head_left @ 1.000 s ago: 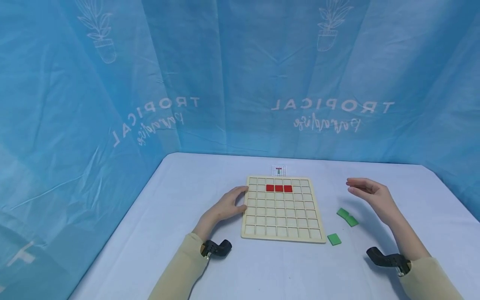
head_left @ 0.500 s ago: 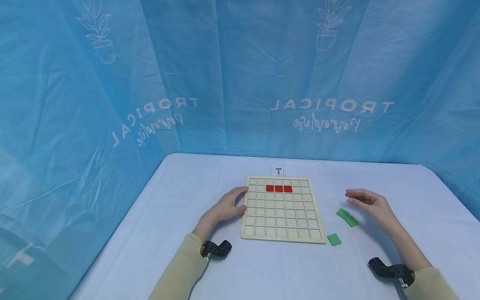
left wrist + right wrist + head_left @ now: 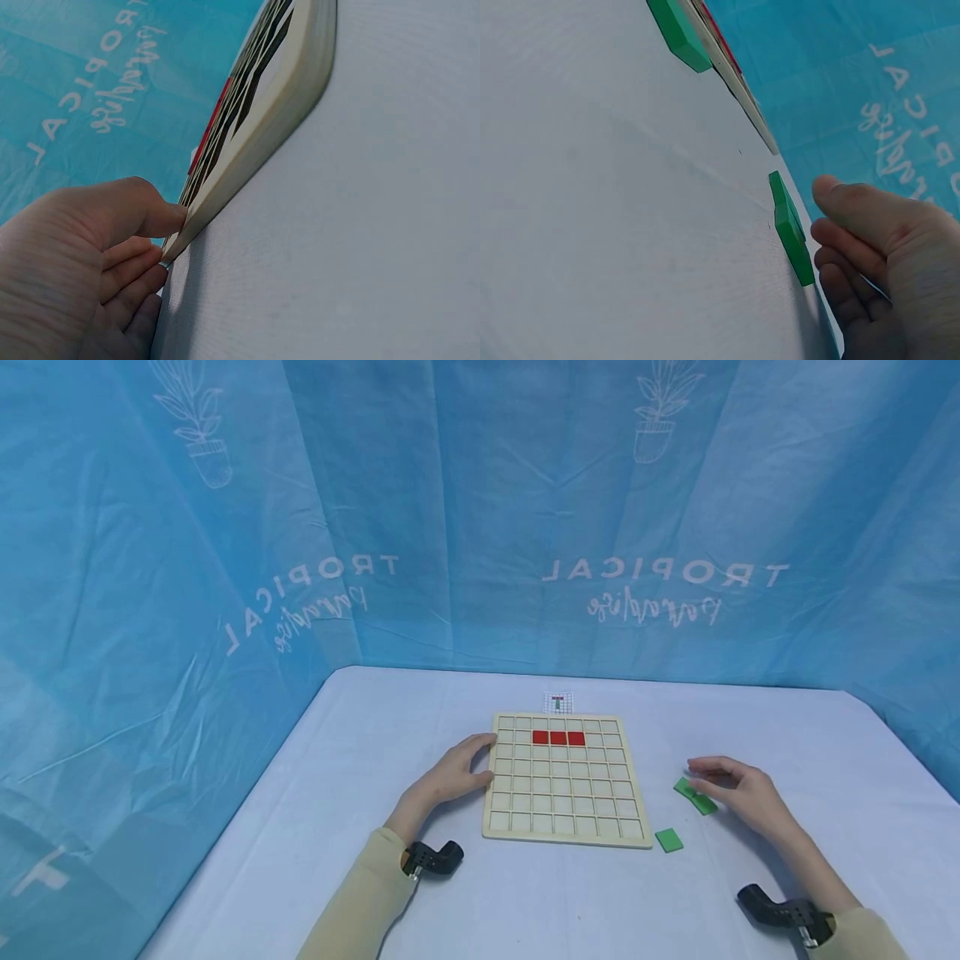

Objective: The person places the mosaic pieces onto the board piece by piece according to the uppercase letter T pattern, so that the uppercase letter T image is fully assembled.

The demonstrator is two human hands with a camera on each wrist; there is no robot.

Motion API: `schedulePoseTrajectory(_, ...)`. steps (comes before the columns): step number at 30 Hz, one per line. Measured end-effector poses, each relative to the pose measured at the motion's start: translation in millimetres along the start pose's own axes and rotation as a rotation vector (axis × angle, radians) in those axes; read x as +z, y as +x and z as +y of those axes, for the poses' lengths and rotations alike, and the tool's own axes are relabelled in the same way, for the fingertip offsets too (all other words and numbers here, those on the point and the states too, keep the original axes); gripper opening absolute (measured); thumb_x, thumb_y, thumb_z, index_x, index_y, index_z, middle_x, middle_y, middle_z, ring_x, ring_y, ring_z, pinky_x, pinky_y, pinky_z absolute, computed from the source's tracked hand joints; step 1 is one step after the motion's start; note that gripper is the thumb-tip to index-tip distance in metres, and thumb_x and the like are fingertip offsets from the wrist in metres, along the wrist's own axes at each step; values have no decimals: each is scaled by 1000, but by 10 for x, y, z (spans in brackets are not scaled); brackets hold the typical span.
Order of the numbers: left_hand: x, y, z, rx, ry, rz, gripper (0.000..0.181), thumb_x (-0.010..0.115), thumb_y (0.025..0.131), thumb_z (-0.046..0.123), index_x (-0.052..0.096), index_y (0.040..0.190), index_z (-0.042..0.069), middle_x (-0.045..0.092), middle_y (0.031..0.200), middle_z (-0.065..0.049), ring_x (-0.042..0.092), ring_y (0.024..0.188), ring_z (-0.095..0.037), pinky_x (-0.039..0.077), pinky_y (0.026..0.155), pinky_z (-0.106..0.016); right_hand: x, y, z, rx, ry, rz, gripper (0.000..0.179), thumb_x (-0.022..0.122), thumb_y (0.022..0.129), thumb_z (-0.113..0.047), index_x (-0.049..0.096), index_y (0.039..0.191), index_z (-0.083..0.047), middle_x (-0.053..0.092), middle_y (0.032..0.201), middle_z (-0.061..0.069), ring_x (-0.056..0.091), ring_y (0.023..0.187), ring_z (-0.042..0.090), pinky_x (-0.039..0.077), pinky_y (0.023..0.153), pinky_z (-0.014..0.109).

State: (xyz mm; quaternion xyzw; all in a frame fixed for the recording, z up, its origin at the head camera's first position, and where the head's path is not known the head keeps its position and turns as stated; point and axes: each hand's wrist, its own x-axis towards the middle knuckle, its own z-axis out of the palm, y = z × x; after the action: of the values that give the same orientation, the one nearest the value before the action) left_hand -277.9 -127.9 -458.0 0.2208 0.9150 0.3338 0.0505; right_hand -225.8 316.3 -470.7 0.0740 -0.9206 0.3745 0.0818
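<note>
A pale square grid board (image 3: 562,783) lies on the table, with a row of red tiles (image 3: 558,738) set in cells near its far side. My left hand (image 3: 448,773) touches the board's left edge, thumb and fingertips spread apart along it; the left wrist view shows the thumb (image 3: 161,214) at the rim. To the right of the board, my right hand (image 3: 750,793) hovers low over two adjoining green tiles (image 3: 703,803), partly covering them. Its fingers are loosely bent and hold nothing; in the right wrist view a gap separates them from the green tiles (image 3: 791,232).
Another green tile (image 3: 669,840) lies by the board's near right corner. Behind the board is a small card (image 3: 557,702) printed with a grid and a red and green T shape. Blue curtains (image 3: 495,527) stand along the back and sides of the white table (image 3: 375,727).
My right hand has come down and toward me, from beyond the two green tiles to just over them. The left hand, board and tiles have stayed put.
</note>
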Motion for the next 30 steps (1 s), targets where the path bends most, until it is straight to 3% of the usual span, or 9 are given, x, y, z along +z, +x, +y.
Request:
schedulePoseTrajectory(5,4,-4,2,5,2,-1,65,62,85,19,37,144,6,38,146,-11,30,137,-26,25,112,-39,21,-11,12,-6,-46,-9,48,67,85,-44,63,119,-10,64,115,8,57,101,10,47,82,18)
schedulePoseTrajectory(9,6,-4,-4,7,2,-1,65,62,85,19,36,144,6,38,146,-10,30,137,-26,25,112,-38,37,-6,6,-21,-57,-17,48,67,85,-43,63,118,-8,64,114,10,59,103,26,49,86,37)
schedulePoseTrajectory(12,1,-5,-3,10,-2,0,65,62,86,19,36,144,5,38,146,-11,30,137,-26,25,112,-38,46,0,-2,-31,-56,-18,47,68,85,-41,64,117,-6,64,113,12,59,103,31,48,87,47)
schedulePoseTrajectory(24,-9,-6,-1,18,-7,-10,65,61,86,19,36,144,4,38,146,-11,30,137,-26,25,112,-38,61,-1,-35,-68,-104,14,36,70,85,-34,67,110,-8,67,106,8,61,97,27,49,83,44)
schedulePoseTrajectory(30,-8,-4,0,19,-7,-3,65,61,86,19,36,144,4,38,146,-12,30,136,-27,25,112,-39,61,-7,-45,-91,-119,2,39,73,82,-36,68,110,-8,66,105,8,60,98,28,49,84,47)
